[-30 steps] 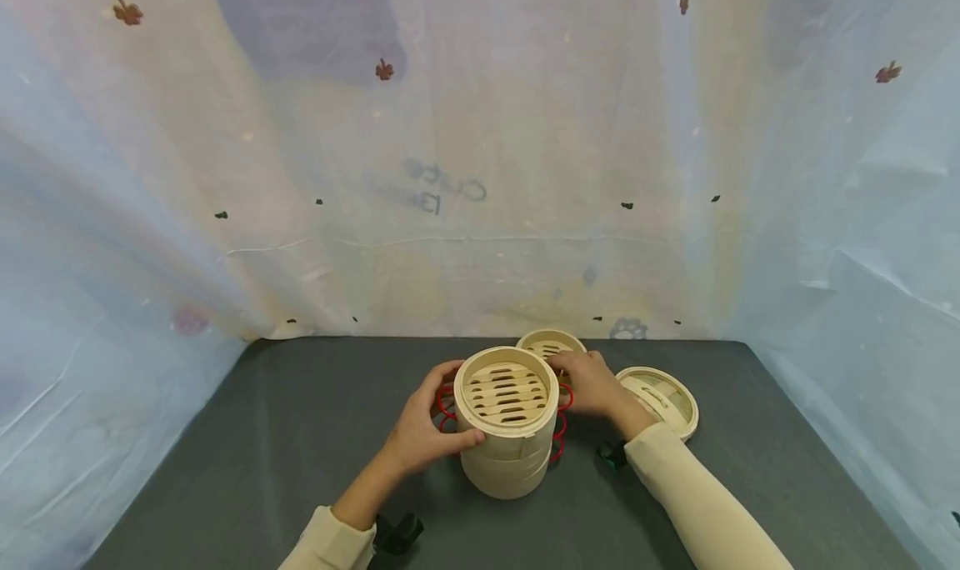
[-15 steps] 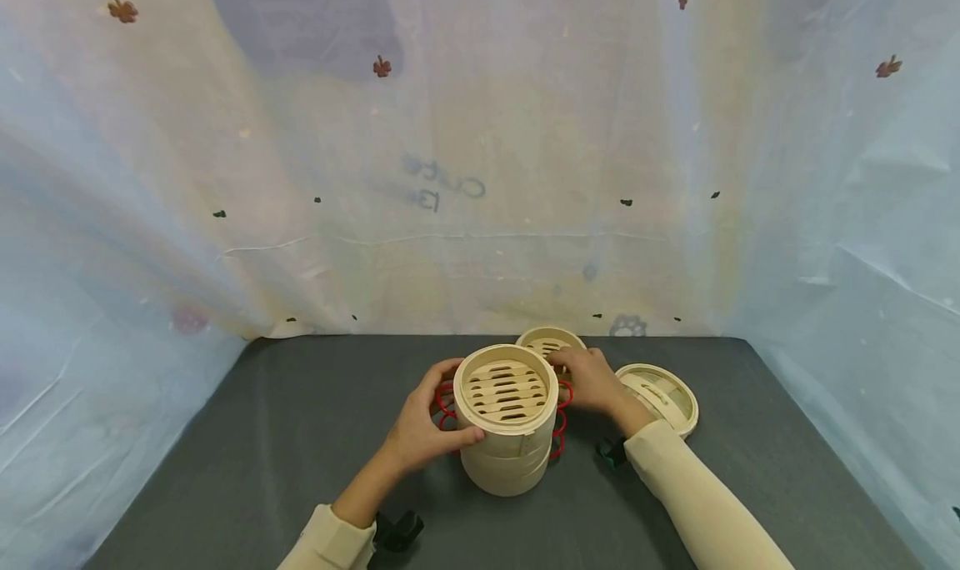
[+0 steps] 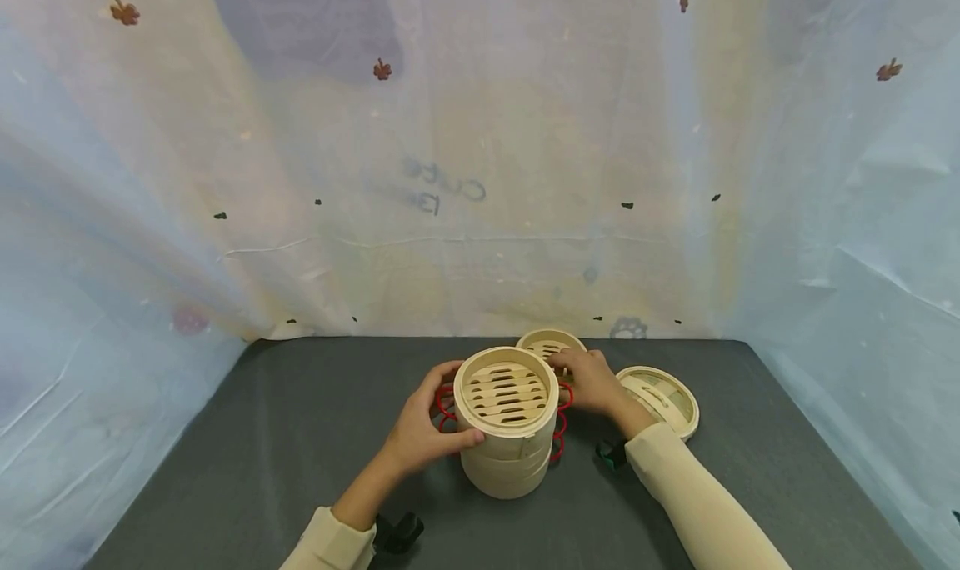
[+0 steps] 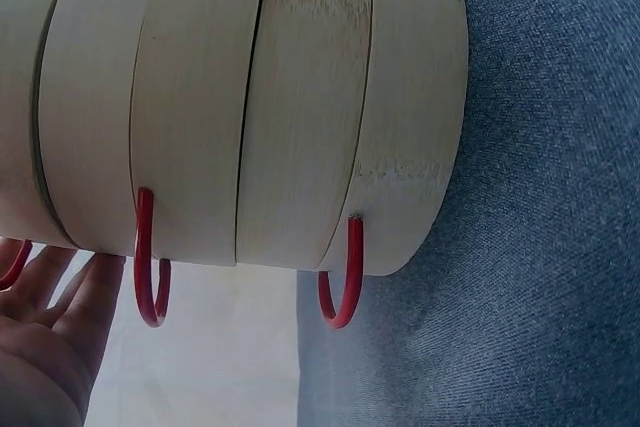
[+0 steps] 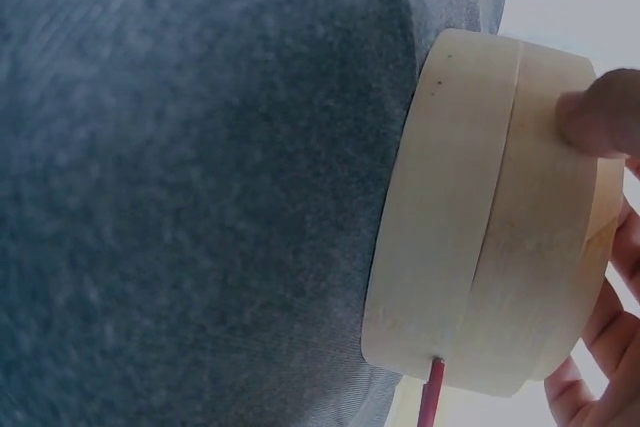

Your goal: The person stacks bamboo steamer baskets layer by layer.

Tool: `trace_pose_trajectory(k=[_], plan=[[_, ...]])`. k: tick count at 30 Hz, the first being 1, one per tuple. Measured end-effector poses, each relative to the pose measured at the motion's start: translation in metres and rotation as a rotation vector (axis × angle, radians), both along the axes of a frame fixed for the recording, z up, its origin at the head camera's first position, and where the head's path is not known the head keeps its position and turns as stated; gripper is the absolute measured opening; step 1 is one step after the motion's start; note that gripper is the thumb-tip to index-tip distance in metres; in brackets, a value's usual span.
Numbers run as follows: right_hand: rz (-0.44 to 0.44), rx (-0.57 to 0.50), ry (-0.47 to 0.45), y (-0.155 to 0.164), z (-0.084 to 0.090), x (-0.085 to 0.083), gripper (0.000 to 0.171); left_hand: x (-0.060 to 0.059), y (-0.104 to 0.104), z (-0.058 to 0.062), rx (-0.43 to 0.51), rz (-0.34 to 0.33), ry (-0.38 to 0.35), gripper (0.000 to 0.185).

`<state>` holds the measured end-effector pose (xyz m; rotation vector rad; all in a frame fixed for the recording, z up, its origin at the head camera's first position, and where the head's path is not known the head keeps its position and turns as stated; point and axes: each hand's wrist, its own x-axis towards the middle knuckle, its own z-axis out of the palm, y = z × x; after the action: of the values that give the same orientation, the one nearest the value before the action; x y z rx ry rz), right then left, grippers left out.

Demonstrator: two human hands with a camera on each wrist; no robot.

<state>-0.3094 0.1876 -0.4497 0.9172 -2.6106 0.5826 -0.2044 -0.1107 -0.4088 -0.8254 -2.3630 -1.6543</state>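
Dark grey felt-like tabletop (image 3: 247, 437) across lower frame, trapezoid outline, narrowing toward back. Pale translucent sheeting (image 3: 480, 162) as backdrop, rear and both sides, wrinkled, bluish at left and right edges, yellowish at centre. Small brown leaf prints (image 3: 383, 70) scattered along upper frame. Faint mirrored lettering (image 3: 442, 193) at centre. Small paw print (image 3: 628, 329) at sheeting base, right of centre. Lighting soft, diffuse, even.

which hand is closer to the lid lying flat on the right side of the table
Right. The right hand rests on the far right side of the steamer stack, just left of the lid without touching it. The left hand grips the stack's left side, farther away.
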Motion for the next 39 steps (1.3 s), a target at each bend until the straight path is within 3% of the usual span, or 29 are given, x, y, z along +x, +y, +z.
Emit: trace_pose_trajectory(k=[3, 6, 28, 39], plan=[[0.004, 0.001, 0.004, 0.001, -0.001, -0.001, 0.03, -0.007, -0.001, -0.012, 0.003, 0.003, -0.002, 0.087], [0.006, 0.001, 0.007, 0.001, -0.001, -0.001, 0.029, -0.009, -0.002, -0.016, 0.013, -0.004, -0.006, 0.086], [0.087, -0.031, -0.039, 0.003, -0.004, -0.007, 0.028, -0.009, -0.004, -0.018, 0.028, -0.035, 0.006, 0.086], [0.109, -0.07, -0.054, 0.005, 0.004, -0.007, 0.031, -0.01, -0.003, -0.017, 0.007, -0.016, 0.006, 0.086]])
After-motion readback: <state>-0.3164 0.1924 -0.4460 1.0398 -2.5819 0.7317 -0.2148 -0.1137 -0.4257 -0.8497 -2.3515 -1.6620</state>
